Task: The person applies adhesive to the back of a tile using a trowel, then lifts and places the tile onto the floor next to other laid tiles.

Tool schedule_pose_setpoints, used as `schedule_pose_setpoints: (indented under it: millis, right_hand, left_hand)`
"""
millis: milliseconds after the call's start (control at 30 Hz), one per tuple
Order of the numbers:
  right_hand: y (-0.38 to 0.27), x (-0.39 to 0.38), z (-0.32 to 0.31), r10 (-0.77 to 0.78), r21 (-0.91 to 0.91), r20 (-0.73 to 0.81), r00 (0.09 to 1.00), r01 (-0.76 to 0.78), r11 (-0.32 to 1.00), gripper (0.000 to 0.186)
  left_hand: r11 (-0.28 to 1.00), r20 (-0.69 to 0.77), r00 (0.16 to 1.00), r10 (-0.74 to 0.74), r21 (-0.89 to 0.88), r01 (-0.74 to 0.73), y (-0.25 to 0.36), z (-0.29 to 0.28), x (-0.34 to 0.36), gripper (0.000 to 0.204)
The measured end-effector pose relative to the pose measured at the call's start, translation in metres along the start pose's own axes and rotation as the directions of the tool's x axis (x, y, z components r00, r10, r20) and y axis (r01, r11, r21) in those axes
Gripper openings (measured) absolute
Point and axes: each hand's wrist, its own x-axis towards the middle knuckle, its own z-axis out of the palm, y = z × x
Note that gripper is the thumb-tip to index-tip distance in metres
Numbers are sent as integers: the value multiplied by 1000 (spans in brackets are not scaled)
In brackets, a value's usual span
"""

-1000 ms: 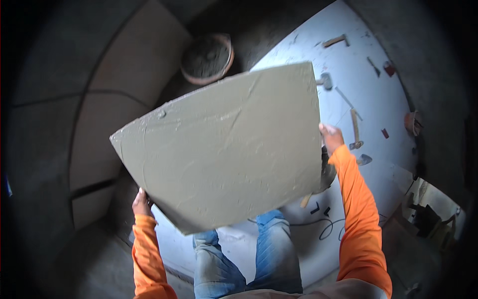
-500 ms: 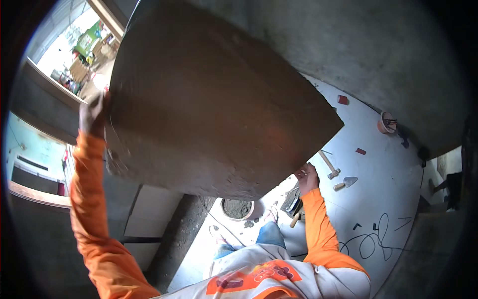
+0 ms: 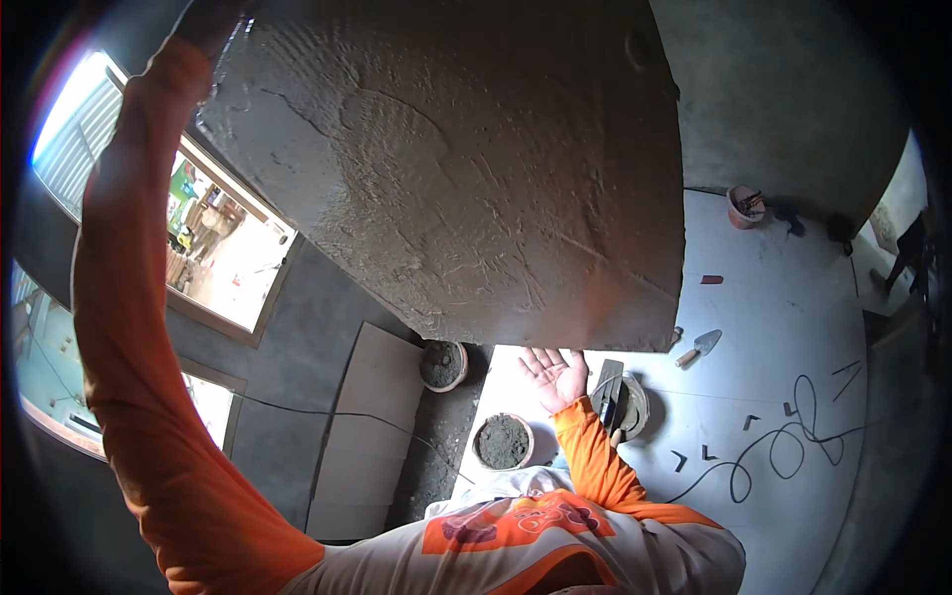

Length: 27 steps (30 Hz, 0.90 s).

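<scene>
A large grey panel (image 3: 466,178), its face smeared with wet-looking, ridged mortar, fills the upper middle and is held up at a tilt. My left hand (image 3: 210,28), raised high, is closed on its upper left edge; the fingers are dark and partly hidden. Below the panel's lower edge, my right hand (image 3: 557,379) is open, palm up with fingers spread. Its fingertips reach that edge, and I cannot tell whether they touch. Next to this hand lies a long dark finishing tool (image 3: 610,397) across a round tub (image 3: 637,407).
Two buckets of mortar (image 3: 503,441) (image 3: 443,365) stand near my body. On the white floor sheet (image 3: 773,327) are a pointed trowel (image 3: 706,342), a red block (image 3: 711,280), a looped black cable (image 3: 788,456) and a bucket (image 3: 744,206). Another person (image 3: 904,258) shows at the far right.
The panel has turned and risen, showing more of its ridged face. My left hand has moved up with it. My right hand has shifted left and lower, its fingers now spread.
</scene>
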Motion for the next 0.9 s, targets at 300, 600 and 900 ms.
schedule_pose_setpoints:
  millis: [300, 600, 900]
  right_hand:
    - [29, -27, -33, 3, 87, -30, 1000, -1, 996, 54]
    - [36, 17, 21, -162, 273, 248, 955, 92, 958, 62]
    - [4, 64, 127, -514, 321, 437, 738, 406, 856, 53]
  left_hand:
    - [997, -5, 998, 58, 53, -58, 49, 18, -1, 36]
    - [982, -73, 989, 132, 148, -120, 103, -40, -22, 39]
    - [971, -134, 977, 167, 193, -139, 117, -95, -39, 43]
